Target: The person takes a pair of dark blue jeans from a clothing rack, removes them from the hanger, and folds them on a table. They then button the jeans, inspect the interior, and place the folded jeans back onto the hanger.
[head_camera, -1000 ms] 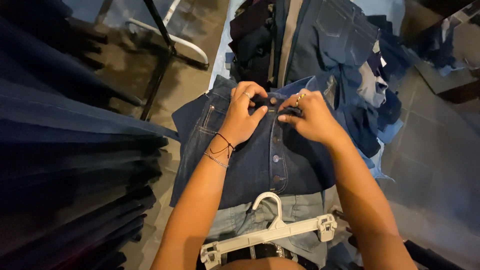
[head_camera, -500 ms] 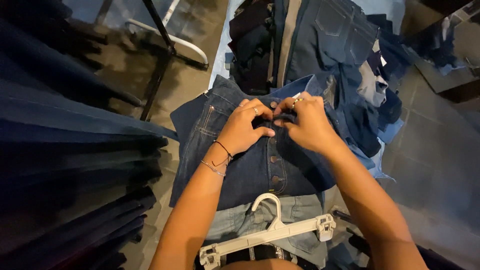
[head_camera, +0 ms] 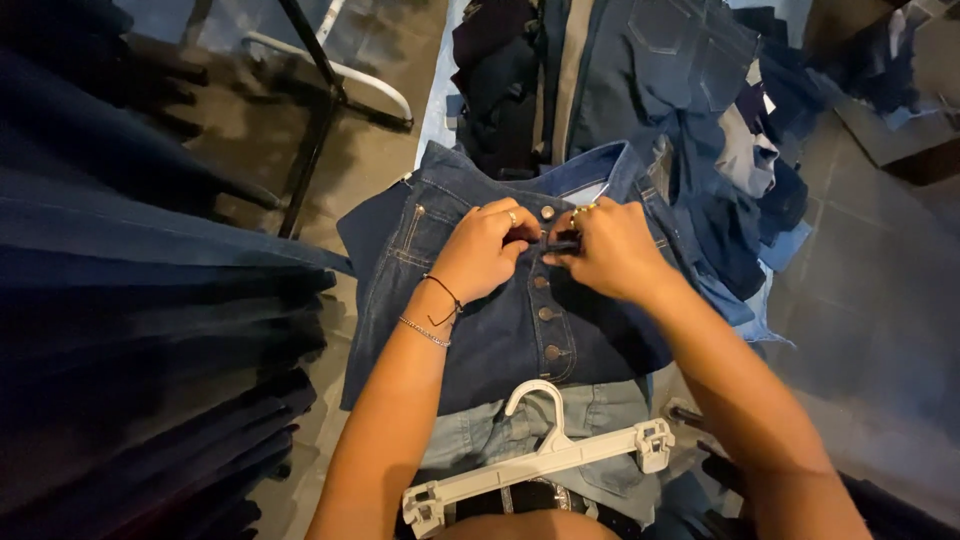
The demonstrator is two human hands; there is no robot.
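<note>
A: Entry, near field first. White clip hanger (head_camera: 545, 455) lies closest to the wearer, hook pointing away, clamped across pale blue jeans (head_camera: 500, 440). A black belt with a buckle shows under it.

B: Unchanged from a second ago?

A: Yes, hanger and pale jeans sit as they did. Next layer out: dark jeans (head_camera: 500, 330) laid flat on the pile, waistband far side, button fly running down the middle. Three metal buttons show below the hands.

B: Hands?

A: Left hand (head_camera: 485, 250) and right hand (head_camera: 610, 250) have moved. A second ago they worked at the waistband edge; half a second ago they closed together; now both sit slightly lower on the fly, fingertips pinched together on the placket just under the top button (head_camera: 547, 212). That top button is now uncovered above them.

B: Reading?

A: I judge the top button is done and the next one down is in hand; the lower ones appear closed, though I cannot be sure.

B: Far field?

A: More denim (head_camera: 660, 70) heaped beyond, dark garments (head_camera: 500, 70) left of it. Rack leg (head_camera: 320, 110) on the floor (head_camera: 230, 130). Hanging clothes (head_camera: 120, 300) along the left edge.
</note>
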